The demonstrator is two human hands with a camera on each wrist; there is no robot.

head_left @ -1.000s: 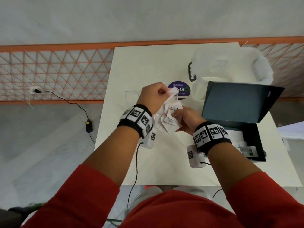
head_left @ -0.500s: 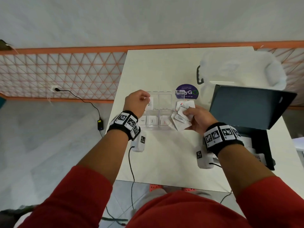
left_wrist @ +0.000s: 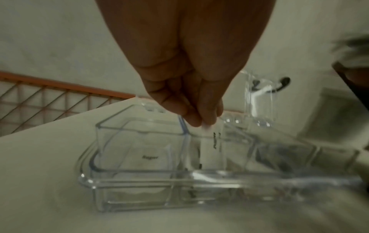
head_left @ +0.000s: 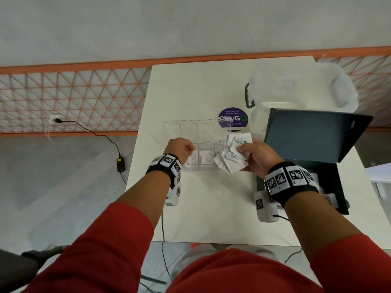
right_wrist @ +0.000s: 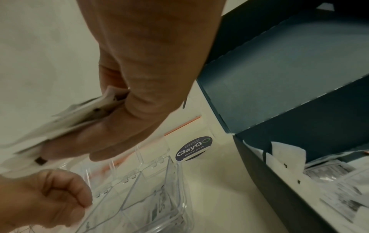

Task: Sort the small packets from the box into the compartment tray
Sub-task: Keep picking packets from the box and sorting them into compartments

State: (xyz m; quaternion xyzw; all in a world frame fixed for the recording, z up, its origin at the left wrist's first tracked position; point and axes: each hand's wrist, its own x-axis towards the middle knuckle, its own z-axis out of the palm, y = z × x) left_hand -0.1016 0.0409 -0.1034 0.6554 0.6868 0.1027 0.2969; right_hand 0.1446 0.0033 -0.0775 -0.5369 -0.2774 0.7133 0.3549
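Observation:
A clear compartment tray [head_left: 188, 126] sits mid-table, with white packets [head_left: 206, 160] lying in its near row. My left hand [head_left: 181, 149] is over the tray's near-left part. In the left wrist view its fingertips [left_wrist: 207, 119] pinch one white packet [left_wrist: 209, 141] that stands upright inside a compartment of the tray [left_wrist: 139, 173], beside a packet marked Sugar [left_wrist: 149, 157]. My right hand [head_left: 257, 157] grips a fanned bunch of packets [head_left: 233, 159] just right of the tray; the bunch [right_wrist: 60, 126] also shows in the right wrist view. More packets [right_wrist: 339, 181] lie in the open dark box [head_left: 330, 176].
The box lid [head_left: 313, 134] stands raised at the right. A translucent plastic bin [head_left: 296, 87] with a black handle is at the back right, and a purple round sticker [head_left: 232, 120] lies behind the tray. An orange mesh fence [head_left: 74, 98] and a floor cable [head_left: 101, 136] are to the left.
My left hand pulled one packet off the bunch, carried it left to the tray and lowered it into a near-row compartment. My right hand kept holding the bunch.

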